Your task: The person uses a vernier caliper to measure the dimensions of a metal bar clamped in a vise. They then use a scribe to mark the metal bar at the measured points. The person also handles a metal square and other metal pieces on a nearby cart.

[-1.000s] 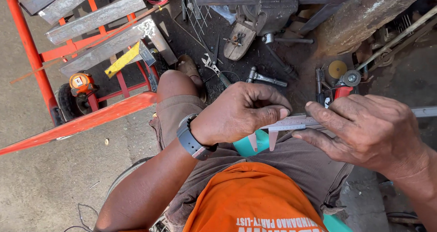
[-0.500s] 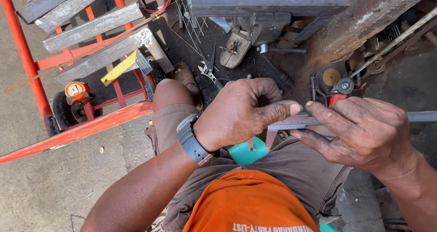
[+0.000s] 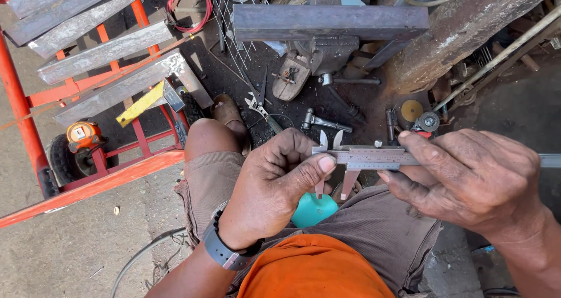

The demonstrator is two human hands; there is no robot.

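Left hand (image 3: 274,187) pinching steel vernier caliper (image 3: 362,157) by its measuring end, right hand (image 3: 467,181) clamped around its beam; best kept level, thumb sliding gently.

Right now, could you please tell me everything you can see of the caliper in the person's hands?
The caliper is bare grey steel with a graduated beam lying level across the lap. Two short pointed jaws rise above the beam, two longer ones hang below, slightly parted. The left hand presses its thumb on the jaw end; the right hand covers the beam, which juts out past it.
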